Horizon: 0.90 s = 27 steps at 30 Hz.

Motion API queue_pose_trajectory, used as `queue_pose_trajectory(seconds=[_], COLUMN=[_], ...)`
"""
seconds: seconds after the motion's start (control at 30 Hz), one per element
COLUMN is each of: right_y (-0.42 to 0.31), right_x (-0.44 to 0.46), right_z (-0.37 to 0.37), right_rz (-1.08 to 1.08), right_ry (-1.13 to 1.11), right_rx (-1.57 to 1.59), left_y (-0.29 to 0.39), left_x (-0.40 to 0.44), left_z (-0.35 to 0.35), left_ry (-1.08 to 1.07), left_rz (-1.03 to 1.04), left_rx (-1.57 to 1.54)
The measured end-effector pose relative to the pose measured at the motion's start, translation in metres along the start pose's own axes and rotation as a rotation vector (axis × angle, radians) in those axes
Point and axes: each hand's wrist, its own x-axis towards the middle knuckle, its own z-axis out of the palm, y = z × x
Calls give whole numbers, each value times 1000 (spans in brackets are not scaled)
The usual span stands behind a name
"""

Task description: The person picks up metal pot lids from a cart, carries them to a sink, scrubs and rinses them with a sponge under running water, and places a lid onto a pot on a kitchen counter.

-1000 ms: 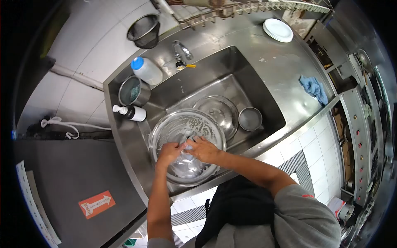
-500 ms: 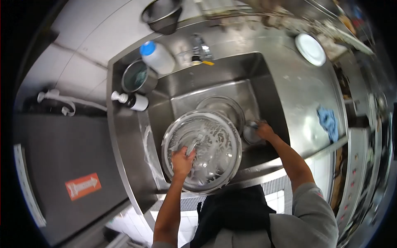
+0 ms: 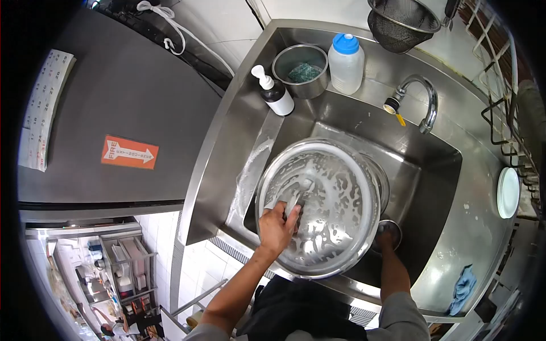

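A large round metal bowl (image 3: pixel 341 238) streaked with white suds is tilted at the front left of the sink. My left hand (image 3: pixel 277 228) is over it, fingers closed round a slim spoon-like utensil (image 3: pixel 300 196) whose exact kind I cannot make out. Lower in the sink, to the right, my right hand (image 3: pixel 388 234) reaches into a small round metal bowl (image 3: pixel 398 228); its fingers are dark and partly hidden, apparently gripping the bowl. Behind the large bowl, the rim of another round vessel (image 3: pixel 382 173) shows.
Along the sink (image 3: pixel 424 204) stand a pump bottle (image 3: pixel 278 99), a metal pot (image 3: pixel 307 88) with a green scrubber, a blue-capped jug (image 3: pixel 346 67) and a faucet (image 3: pixel 432 102). A mesh strainer (image 3: pixel 401 28) hangs above. White plates (image 3: pixel 508 192) and a blue cloth (image 3: pixel 463 288) lie right.
The view has swung left, so the sink appears further right and the dark cabinet shows more. My right hand has gone from the small bowl's rim to inside it. My left still holds the utensil.
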Motion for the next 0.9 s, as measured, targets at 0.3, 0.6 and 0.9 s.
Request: queue_pose_trajectory(seconds=[0.3,0.6,0.9], right_y=[8,-66,-237], right_x=[-42,-155,-175], right_z=[-197,-410,-435], right_rz=[-175,-218,-653], right_ry=[-280,162,411], right_rx=[298,614,510], left_y=[22,-5,-36], left_x=[-14,3,14], left_z=[-11,0,19], left_ry=[44,85,-22], left_rz=[-85,101,99], left_rx=[-145,-9,65])
